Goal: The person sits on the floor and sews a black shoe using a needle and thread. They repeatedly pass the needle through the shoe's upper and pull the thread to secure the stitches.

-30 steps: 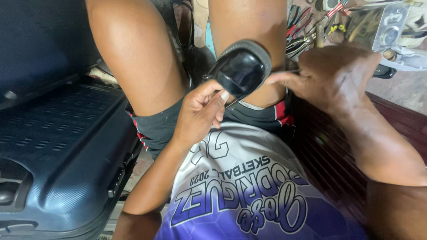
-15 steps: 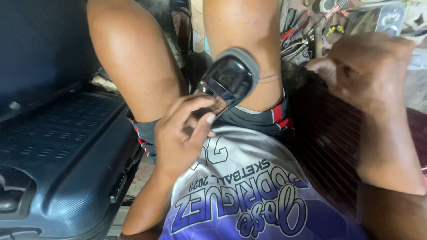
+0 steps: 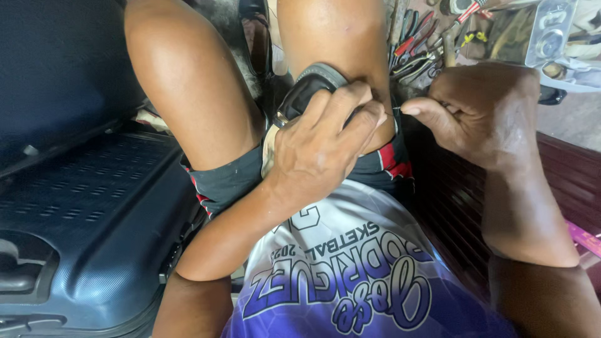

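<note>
Both hands are closed, left hand (image 3: 322, 141) gripping the black shoe (image 3: 307, 91), right hand (image 3: 482, 112) pinching thread (image 3: 391, 114); better pull it taut, steadily.

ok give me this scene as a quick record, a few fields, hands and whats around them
left hand: left hand grips a black glossy shoe against the right knee
right hand: right hand pinches a thin thread at the shoe's edge
left side: dark blue hard-shell suitcase
top right: red-handled pliers and other tools
clothing: purple and white jersey
</note>
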